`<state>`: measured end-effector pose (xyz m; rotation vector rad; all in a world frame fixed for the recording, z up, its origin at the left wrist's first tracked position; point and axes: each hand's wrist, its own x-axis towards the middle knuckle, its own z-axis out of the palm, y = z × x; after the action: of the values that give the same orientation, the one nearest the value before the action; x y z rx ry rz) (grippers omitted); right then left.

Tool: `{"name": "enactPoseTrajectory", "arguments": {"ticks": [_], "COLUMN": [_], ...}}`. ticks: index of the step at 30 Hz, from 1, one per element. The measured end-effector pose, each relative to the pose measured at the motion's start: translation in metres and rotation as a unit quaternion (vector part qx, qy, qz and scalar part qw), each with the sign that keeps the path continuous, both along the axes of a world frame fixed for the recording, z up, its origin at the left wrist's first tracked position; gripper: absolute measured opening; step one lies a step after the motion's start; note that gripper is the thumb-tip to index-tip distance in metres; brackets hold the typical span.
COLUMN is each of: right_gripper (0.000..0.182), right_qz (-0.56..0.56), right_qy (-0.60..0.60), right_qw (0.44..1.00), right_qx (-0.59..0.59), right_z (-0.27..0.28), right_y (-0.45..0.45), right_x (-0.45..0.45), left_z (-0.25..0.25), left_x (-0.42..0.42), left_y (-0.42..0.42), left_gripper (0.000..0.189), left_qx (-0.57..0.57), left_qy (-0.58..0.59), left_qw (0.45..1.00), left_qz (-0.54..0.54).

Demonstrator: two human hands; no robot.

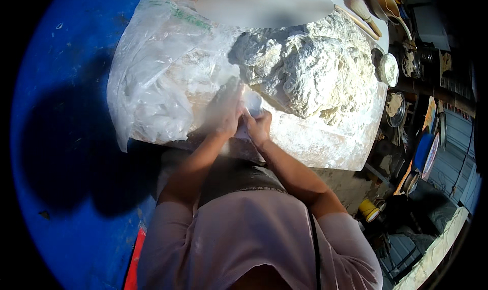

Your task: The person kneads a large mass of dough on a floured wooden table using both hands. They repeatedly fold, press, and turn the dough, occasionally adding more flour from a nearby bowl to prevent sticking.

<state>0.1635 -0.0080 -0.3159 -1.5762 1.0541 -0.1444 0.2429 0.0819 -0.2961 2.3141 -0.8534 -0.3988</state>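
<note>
Near the front edge of a floured work board (324, 147), my right hand (259, 126) is closed on a small white cup or bowl (252, 101). My left hand (230, 118) is close beside it, blurred by flour dust or motion; whether it touches the cup I cannot tell. A large mound of rough, floury dough (312, 69) lies beyond my hands to the right. Crumpled clear plastic sheeting (152, 80) covers the left part of the board.
A pastry brush (360, 8), a wooden stick (356, 21) and a round white-topped container (389, 70) lie at the board's right side. Beyond are a metal bowl with a ladle (389, 4) and a yellow bucket (368, 210). A blue surface (68, 61) extends on the left.
</note>
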Motion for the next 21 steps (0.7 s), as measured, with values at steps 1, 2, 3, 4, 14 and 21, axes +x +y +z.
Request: {"name": "enactPoseTrajectory", "arguments": {"ticks": [1, 2, 3, 4, 14, 21], "right_gripper": [0.038, 0.039, 0.041, 0.043, 0.019, 0.016], "right_qz": [-0.003, 0.023, 0.047, 0.070, 0.193, 0.192], "right_qy": [-0.025, -0.047, -0.068, -0.090, -0.088, 0.041], "right_qw": [0.999, 0.999, 0.996, 0.989, 0.929, 0.891], "right_qx": [0.036, -0.005, -0.046, -0.097, -0.304, -0.409], "right_z": [0.014, 0.014, 0.012, 0.014, 0.186, 0.222], "right_y": [-0.002, -0.001, 0.000, -0.010, -0.164, -0.334], "right_x": [0.016, 0.019, 0.018, 0.020, 0.000, -0.040], "left_z": [-0.002, -0.004, -0.002, 0.010, 0.079, 0.100], "left_x": [0.005, 0.009, 0.003, 0.005, 0.018, 0.018], "left_y": [-0.002, -0.005, -0.008, -0.014, -0.173, -0.193], "left_gripper": [0.047, 0.045, 0.044, 0.044, 0.040, 0.047], "left_qx": [-0.019, -0.039, -0.147, -0.175, -0.419, -0.038], "left_qy": [0.031, 0.063, 0.225, 0.183, 0.432, 0.015], "left_qw": [0.999, 0.996, 0.954, 0.960, 0.796, 0.997], "left_qz": [0.027, 0.051, 0.133, 0.116, 0.064, -0.066]}}
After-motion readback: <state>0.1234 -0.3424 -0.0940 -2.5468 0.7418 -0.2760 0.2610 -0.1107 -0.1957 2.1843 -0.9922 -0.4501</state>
